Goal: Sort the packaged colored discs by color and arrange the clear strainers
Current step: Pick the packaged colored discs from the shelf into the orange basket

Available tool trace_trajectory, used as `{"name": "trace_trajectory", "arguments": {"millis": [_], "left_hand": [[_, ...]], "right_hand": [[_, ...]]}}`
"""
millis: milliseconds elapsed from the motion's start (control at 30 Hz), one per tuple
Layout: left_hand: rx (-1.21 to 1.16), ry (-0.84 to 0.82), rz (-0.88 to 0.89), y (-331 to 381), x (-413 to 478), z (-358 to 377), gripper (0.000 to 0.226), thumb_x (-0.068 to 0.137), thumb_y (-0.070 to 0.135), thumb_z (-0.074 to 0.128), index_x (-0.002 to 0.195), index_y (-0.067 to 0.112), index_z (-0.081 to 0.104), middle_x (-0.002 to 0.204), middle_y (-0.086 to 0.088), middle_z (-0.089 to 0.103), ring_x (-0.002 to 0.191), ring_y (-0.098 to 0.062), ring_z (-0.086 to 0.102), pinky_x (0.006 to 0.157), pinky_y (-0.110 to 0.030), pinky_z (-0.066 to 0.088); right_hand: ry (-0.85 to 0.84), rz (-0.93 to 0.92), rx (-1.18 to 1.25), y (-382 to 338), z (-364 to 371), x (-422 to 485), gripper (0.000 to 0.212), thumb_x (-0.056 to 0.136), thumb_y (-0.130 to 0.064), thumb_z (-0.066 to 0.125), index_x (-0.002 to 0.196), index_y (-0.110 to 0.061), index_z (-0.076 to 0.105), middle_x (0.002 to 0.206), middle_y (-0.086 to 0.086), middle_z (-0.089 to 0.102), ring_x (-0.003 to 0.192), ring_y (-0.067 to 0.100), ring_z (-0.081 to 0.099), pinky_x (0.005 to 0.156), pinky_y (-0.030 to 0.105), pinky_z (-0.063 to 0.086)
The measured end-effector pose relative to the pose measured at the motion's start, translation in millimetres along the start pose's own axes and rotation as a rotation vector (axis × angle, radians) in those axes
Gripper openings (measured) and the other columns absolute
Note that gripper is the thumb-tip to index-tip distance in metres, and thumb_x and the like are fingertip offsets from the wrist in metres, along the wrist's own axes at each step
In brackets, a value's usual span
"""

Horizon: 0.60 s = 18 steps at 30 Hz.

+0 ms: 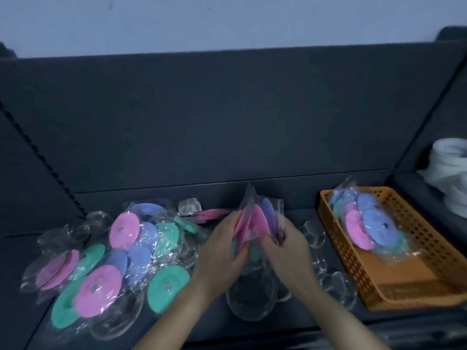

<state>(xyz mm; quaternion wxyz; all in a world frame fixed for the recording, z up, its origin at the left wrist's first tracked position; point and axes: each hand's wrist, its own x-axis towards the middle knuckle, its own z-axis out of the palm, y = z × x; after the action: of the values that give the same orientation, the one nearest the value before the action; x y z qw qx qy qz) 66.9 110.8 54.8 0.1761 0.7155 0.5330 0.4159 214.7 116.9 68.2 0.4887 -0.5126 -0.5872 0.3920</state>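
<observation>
On the dark sofa [227,122], a pile [121,248] of wrapped pink, green and blue discs lies at left; an orange basket [404,286] at right holds more packs [371,223]. Between them the left hand [222,251] and right hand [285,246] pinch a fanned bunch [257,218] of packs above clear strainers [250,296]. Any print on the wrappers is too blurred to read.

From my end this looks like a home, most likely a living room. Everything lies on the seat [298,195] of a dark grey upholstered sofa. Its tall backrest [227,122] fills the far side, and an armrest [439,102] rises on the right. Behind it stands a plain pale wall [227,21]. An orange plastic basket [404,281] sits on the seat at the right, with a crumpled white bag [452,178] just beyond it. The light is dim.
</observation>
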Motion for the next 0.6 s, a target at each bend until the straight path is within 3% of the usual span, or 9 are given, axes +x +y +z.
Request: {"name": "trace_trajectory", "arguments": {"millis": [133, 200, 267, 333, 367, 467, 533, 600], "left_hand": [[-0.116, -0.066, 0.088, 34, 36, 40, 0.047, 0.091, 0.027, 0.055, 0.136, 0.035, 0.041, 0.13, 0.02, 0.052, 0.12, 0.002, 0.049, 0.099, -0.024, 0.041], [-0.18, -0.118, 0.113, 54, 51, 62, 0.045, 0.094, 0.025, 0.053, 0.135, 0.039, 0.04, 0.128, 0.021, 0.053, 0.118, -0.001, 0.051, 0.097, -0.028, 0.045], [-0.256, -0.124, 0.153, 76, 65, 84, 0.048, 0.094, 0.023, 0.054, 0.133, 0.048, 0.039, 0.127, 0.027, 0.053, 0.118, 0.003, 0.051, 0.096, -0.019, 0.043], [-0.341, -0.126, 0.16, 98, 76, 107, 0.053, 0.093, 0.023, 0.056, 0.125, 0.06, 0.036, 0.122, 0.036, 0.051, 0.115, 0.009, 0.051, 0.09, -0.006, 0.039], [-0.389, -0.142, 0.133, 107, 80, 119, 0.052, 0.093, 0.025, 0.057, 0.124, 0.061, 0.037, 0.118, 0.037, 0.053, 0.11, 0.01, 0.053, 0.085, -0.004, 0.039], [-0.512, -0.214, -0.023, 126, 92, 158, 0.041, 0.087, 0.03, 0.059, 0.123, 0.045, 0.048, 0.106, 0.024, 0.062, 0.094, 0.007, 0.061, 0.073, -0.01, 0.047], [-0.51, -0.275, -0.099, 131, 98, 181, 0.035, 0.081, 0.029, 0.055, 0.116, 0.032, 0.054, 0.098, 0.012, 0.066, 0.085, 0.0, 0.063, 0.071, -0.025, 0.054], [-0.498, -0.36, -0.142, 134, 100, 200, 0.032, 0.083, 0.017, 0.052, 0.113, 0.026, 0.055, 0.095, 0.005, 0.066, 0.083, -0.01, 0.065, 0.071, -0.031, 0.056]], "right_hand": [[0.147, -0.027, -0.018, 1, -56, 7, 0.002, 0.087, -0.025, 0.065, 0.085, -0.025, 0.063, 0.074, -0.004, 0.066, 0.071, 0.015, 0.063, 0.063, 0.031, 0.052], [0.243, -0.064, -0.043, 1, -83, 10, 0.015, 0.088, -0.024, 0.063, 0.074, -0.027, 0.058, 0.06, -0.009, 0.055, 0.055, 0.006, 0.05, 0.053, 0.023, 0.044], [0.327, -0.075, -0.107, 3, -109, 13, 0.022, 0.087, -0.023, 0.062, 0.068, -0.019, 0.053, 0.053, -0.007, 0.046, 0.048, 0.007, 0.039, 0.048, 0.025, 0.037], [0.371, -0.085, -0.155, 6, -136, 17, 0.016, 0.088, -0.023, 0.062, 0.077, -0.013, 0.057, 0.062, 0.006, 0.056, 0.055, 0.022, 0.048, 0.053, 0.037, 0.045], [0.387, -0.096, -0.159, 9, -149, 19, 0.006, 0.087, -0.019, 0.063, 0.083, -0.015, 0.061, 0.067, 0.008, 0.06, 0.059, 0.023, 0.054, 0.056, 0.033, 0.047], [0.444, -0.097, -0.281, 20, -185, 21, 0.022, 0.085, -0.013, 0.062, 0.103, -0.025, 0.065, 0.068, -0.007, 0.058, 0.061, 0.003, 0.052, 0.055, 0.009, 0.037], [0.448, -0.076, -0.373, 31, -205, 20, 0.029, 0.085, -0.011, 0.061, 0.113, -0.019, 0.062, 0.069, -0.016, 0.051, 0.064, -0.004, 0.051, 0.058, 0.006, 0.035], [0.419, -0.055, -0.459, 44, -219, 18, 0.038, 0.083, -0.006, 0.059, 0.119, -0.019, 0.059, 0.079, -0.019, 0.056, 0.074, -0.007, 0.054, 0.067, 0.013, 0.04]]}}
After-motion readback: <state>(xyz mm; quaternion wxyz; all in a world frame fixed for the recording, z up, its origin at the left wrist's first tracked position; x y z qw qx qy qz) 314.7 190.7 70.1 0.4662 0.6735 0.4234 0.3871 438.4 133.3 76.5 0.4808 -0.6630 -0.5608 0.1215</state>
